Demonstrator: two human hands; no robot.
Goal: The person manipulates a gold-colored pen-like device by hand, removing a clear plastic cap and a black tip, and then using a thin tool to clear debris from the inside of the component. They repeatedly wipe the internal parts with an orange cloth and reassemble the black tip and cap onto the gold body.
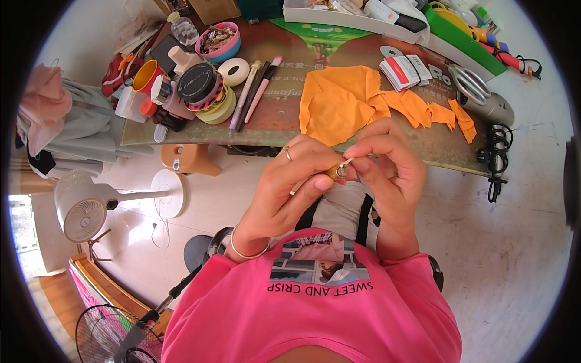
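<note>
My left hand (295,181), with a ring and a bracelet, grips a small gold-coloured cylinder (337,172) between thumb and fingers, its round end facing up towards me. A short white strip or cord (347,161) comes off that end. My right hand (390,168) pinches the strip between thumb and forefinger, close beside the cylinder. Both hands are held in front of the table's near edge. Just beyond them lies a large piece of orange cloth (340,100), with smaller orange cloth scraps (411,108) to its right.
Scissors (470,84) lie by a grey cylindrical object (494,108) and a coiled black cable (499,147) at right. A banded card stack (405,72) sits behind the scraps. Brushes (261,90), round containers (199,84) and a pink bowl (220,40) crowd the left. A fan (86,213) stands at left.
</note>
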